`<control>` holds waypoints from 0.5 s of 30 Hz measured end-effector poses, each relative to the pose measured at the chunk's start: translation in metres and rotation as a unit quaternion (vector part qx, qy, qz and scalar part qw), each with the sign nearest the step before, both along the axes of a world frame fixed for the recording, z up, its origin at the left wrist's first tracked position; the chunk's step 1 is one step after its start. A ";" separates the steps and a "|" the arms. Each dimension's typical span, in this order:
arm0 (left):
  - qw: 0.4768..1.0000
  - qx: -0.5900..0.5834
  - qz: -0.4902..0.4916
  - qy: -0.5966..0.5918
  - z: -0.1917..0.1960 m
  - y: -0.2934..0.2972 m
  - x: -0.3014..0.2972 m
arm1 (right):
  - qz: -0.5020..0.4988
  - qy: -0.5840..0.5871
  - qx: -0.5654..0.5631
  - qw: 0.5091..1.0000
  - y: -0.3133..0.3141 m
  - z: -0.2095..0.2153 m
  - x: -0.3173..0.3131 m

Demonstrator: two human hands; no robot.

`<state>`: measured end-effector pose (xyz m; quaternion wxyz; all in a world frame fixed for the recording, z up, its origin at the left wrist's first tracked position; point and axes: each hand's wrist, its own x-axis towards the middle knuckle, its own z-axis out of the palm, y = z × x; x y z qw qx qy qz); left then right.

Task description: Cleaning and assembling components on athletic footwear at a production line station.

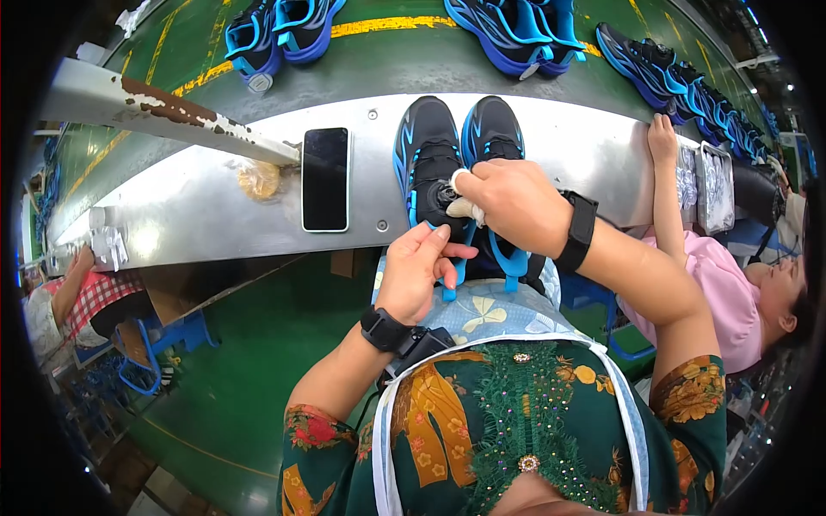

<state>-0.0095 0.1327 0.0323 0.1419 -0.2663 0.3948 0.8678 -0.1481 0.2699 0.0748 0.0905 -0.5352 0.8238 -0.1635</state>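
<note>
1. Shoe pos.: L shoe (428, 142) is on the metal bench (589, 146), just R of the phone (326, 181), toe pointing away from you. R shoe (495, 125) is beside it, farther R of the phone.
2. L hand (416, 271), lower R of the phone: thumb + index pinched at the L shoe's blue-edged opening, other fingers loosely bent. Can't tell how firm; a light pinch should steady it w/o creasing the edge.
3. R hand (523, 202), R of the phone: curled closed, gripping pale material (465, 211) at the L shoe's throat. Can't tell if it's cloth or finger covers.
4. Prob. detail work at the throat: use short, controlled strokes, & brace w/ L hand so the shoe doesn't skid.
5. Watch R wrist: it's near the R shoe, so don't nudge it.
</note>
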 end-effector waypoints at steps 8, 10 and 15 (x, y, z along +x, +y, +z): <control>0.999 0.047 0.017 0.021 -0.005 -0.002 0.004 | 0.055 -0.110 -0.066 0.990 -0.005 -0.006 -0.012; 0.998 0.056 0.017 0.023 -0.004 -0.004 0.005 | 0.040 -0.080 -0.042 0.995 -0.012 -0.004 -0.008; 0.995 0.095 0.012 0.026 -0.007 -0.007 0.006 | 0.060 -0.136 -0.090 0.985 -0.012 0.002 -0.012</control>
